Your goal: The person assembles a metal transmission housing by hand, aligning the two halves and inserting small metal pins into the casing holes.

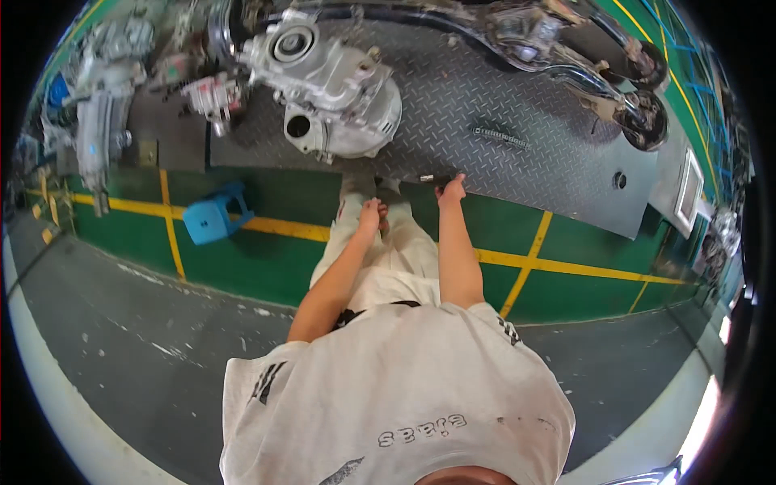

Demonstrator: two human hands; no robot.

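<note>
The right hand (pixel 451 187), apparently clamped on a dark tool (pixel 431 179) at the tabletop's (pixel 440 105) near edge, seems at a handling step; the next move likely calls for a steady grip. The left hand (pixel 373 217) curls before the trousers (pixel 404 234), its hold impossible to tell.

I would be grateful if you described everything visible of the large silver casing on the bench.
The silver casing looks like bulky, irregular cast metal, dull grey with darker stains. Its broad, rounded end lies toward the right; a ringed round opening shows at the upper left, and a short collar with a dark hole at the lower left. It rests on the dark, tread-patterned benchtop, near the front edge. Neither hand touches it.
</note>
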